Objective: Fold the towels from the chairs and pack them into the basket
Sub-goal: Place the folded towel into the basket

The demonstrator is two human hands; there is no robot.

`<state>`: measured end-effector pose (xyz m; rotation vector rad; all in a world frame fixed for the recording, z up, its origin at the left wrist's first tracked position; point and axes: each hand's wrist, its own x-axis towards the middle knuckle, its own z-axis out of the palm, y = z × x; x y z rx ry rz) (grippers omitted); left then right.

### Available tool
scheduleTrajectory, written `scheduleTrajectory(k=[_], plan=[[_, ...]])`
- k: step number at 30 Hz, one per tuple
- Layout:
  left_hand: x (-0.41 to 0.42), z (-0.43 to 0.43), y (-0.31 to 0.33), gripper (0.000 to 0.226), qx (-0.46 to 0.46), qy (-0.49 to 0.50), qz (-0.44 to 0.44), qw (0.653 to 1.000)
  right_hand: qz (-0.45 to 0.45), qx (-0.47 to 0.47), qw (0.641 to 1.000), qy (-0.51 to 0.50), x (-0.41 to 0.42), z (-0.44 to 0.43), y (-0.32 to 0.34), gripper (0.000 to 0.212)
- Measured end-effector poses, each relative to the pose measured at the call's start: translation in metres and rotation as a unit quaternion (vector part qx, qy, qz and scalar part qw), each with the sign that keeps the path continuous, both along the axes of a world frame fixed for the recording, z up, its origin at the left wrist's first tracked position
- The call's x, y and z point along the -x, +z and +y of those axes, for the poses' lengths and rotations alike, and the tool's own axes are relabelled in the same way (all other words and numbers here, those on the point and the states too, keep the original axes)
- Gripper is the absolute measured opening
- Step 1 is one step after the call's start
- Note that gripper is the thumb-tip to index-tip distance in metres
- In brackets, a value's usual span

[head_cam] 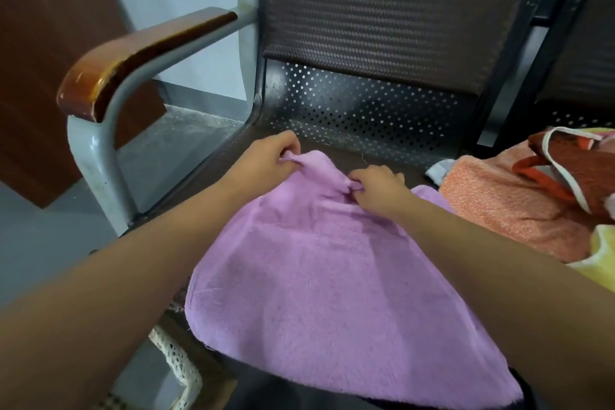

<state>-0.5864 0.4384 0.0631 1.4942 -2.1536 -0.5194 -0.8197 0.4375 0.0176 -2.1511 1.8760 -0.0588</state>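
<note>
Head view, looking down along two bare forearms; the left grip (pixel 266 160) has its fingers curled and pinches the far left corner of a lilac towel (pixel 332 293); the right grip (pixel 376 190) pinches the same far edge just to the right, thumb and fingers closed on a small fold of cloth; the two grips are near each other, with a short ridge of towel raised between them; the rest of the towel lies spread on the seat of a dark perforated metal chair (pixel 366 103), its near edge hanging over the front toward the person; just beside it on the right lies an orange towel (pixel 499 210), with a red cloth with white edging (pixel 572 173) on top and a yellow cloth (pixel 599 253) at the frame edge; a wooden armrest (pixel 133 53) stands to the left; a lace-edged strip (pixel 176 359) shows at the bottom left.
</note>
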Motion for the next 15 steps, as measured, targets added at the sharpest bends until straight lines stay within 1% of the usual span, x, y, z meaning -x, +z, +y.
scheduleTrajectory(k=[1, 3, 5, 6, 8, 10, 12, 14, 15], plan=[[0.001, 0.004, 0.008, 0.005, -0.005, -0.004, 0.023, 1.000, -0.020, 0.025, 0.999, -0.003, 0.001, 0.001, 0.005, 0.013], [-0.001, 0.008, 0.020, 0.008, 0.010, -0.008, 0.028, 1.000, -0.086, 0.073, 0.993, -0.025, 0.006, 0.006, 0.023, 0.006], [-0.007, 0.010, 0.028, 0.014, 0.056, -0.013, 0.011, 0.998, -0.176, 0.110, 0.977, -0.053, 0.013, 0.013, 0.044, 0.005], [-0.011, 0.013, 0.032, 0.017, 0.076, -0.017, 0.002, 0.997, -0.203, 0.126, 0.969, -0.064, 0.018, 0.020, 0.055, 0.007], [-0.016, 0.020, 0.042, 0.018, 0.090, -0.017, -0.003, 0.996, -0.194, 0.143, 0.968, -0.064, 0.028, 0.033, 0.073, 0.014], [-0.016, 0.031, 0.051, 0.020, 0.076, -0.013, 0.002, 0.997, -0.164, 0.131, 0.977, -0.042, 0.036, 0.047, 0.082, 0.015], [-0.013, 0.048, 0.060, 0.019, 0.062, -0.040, 0.003, 0.997, -0.177, 0.092, 0.980, -0.003, 0.039, 0.061, 0.089, 0.016], [-0.010, 0.064, 0.066, 0.012, 0.056, -0.070, -0.006, 0.996, -0.183, 0.051, 0.981, 0.043, 0.041, 0.077, 0.097, 0.011], [-0.009, 0.072, 0.068, 0.012, 0.052, -0.079, -0.010, 0.995, -0.183, 0.025, 0.981, 0.060, 0.041, 0.087, 0.102, 0.015]])
